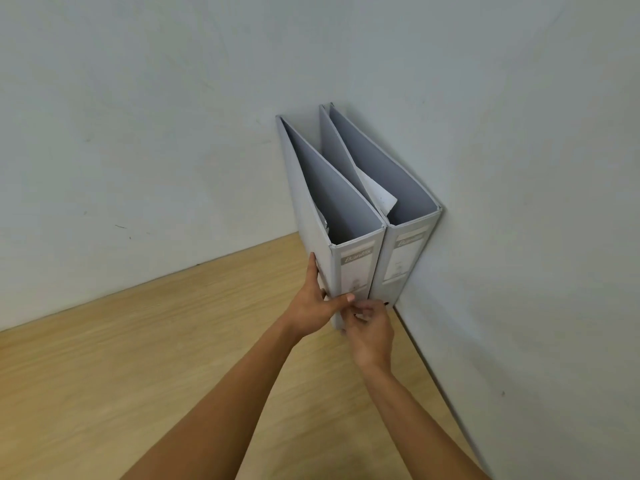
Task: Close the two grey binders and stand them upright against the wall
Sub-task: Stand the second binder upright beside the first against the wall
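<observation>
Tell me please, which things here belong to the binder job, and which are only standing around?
Belong to the job:
left binder, upright, touched by both hands
right binder, upright in the corner
left hand, on the left binder's cover
right hand, at its spine bottom
wall

Only there:
wooden table
loose white sheets poking out between the binders

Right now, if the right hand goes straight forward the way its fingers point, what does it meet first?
The right hand would probably meet the lower spine of the left binder almost at once; its fingertips look already at it. Depth is unclear, and the left hand is close beside.
</observation>
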